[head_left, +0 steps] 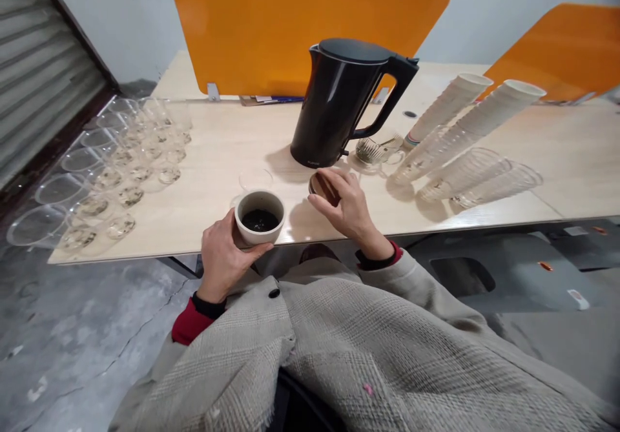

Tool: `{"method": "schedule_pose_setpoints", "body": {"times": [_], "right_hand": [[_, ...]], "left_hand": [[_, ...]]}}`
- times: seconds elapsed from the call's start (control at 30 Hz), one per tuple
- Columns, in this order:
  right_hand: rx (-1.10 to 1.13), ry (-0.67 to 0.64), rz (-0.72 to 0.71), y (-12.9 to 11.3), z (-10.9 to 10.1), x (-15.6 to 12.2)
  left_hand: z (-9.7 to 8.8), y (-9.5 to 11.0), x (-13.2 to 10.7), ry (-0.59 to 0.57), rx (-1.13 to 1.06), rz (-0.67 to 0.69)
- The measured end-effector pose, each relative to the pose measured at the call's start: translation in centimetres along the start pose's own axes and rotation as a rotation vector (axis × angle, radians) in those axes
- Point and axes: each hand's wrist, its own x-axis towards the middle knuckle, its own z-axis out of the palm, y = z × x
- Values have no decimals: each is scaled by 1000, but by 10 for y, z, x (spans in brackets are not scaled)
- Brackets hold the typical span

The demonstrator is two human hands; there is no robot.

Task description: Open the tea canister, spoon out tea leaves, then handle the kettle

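My left hand [223, 256] is wrapped round a small white canister [259, 237] at the table's front edge. Its top is uncovered, and dark loose contents, perhaps tea leaves [260, 220], show inside. Just to the right, my right hand [349, 207] grips a round brown lid [325, 189] by its rim, tilted above the tabletop. Behind that hand stands a black electric kettle [334, 102], its handle to the right. A clear glass cup [371, 153] with thin strands in it is beside the kettle's base.
Several clear plastic cups [101, 174] with dark bits at the bottom stand in rows on the left. Tall stacks of paper cups [448, 106] and clear cups [465, 174] are on the right. An orange divider [252, 31] rises behind the pale table [217, 135].
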Motion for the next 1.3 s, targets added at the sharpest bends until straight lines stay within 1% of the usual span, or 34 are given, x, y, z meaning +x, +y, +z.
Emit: {"method": "schedule_pose_setpoints", "body": {"times": [0.03,0.07,0.17,0.23,0.3,0.43,0.63,0.87,1.0,1.17,1.3], "right_hand": [[54,-2,-54,-15,-4,3],[100,-31,-116,-31,-7,6],[183,-165,-295,-75,-5,17],[189,-239,-383,-93,2,23],[163,-291,-435,-103,11,28],[64,-356,-462,-107,23,30],[-48,-403,-489,-109,23,27],[-171,-415,-453,-119,25,19],[-164,-417,-445,-120,27,17],[-101,-443,-501,-114,27,20],[-64,-468,-522,-111,25,25]], "left_hand": [[-1,1,0,-5,-6,0],[-1,1,0,-13,-13,-1],[-2,3,0,-43,-38,6],[-2,3,0,-50,-34,16],[-1,3,-1,-43,-1,16],[1,2,-3,-48,30,19],[3,-3,-4,-67,10,16],[0,-2,-3,-75,-60,25],[-1,0,-2,-79,-65,28],[0,3,-1,-71,-15,-5],[0,6,-2,-61,0,3]]}}
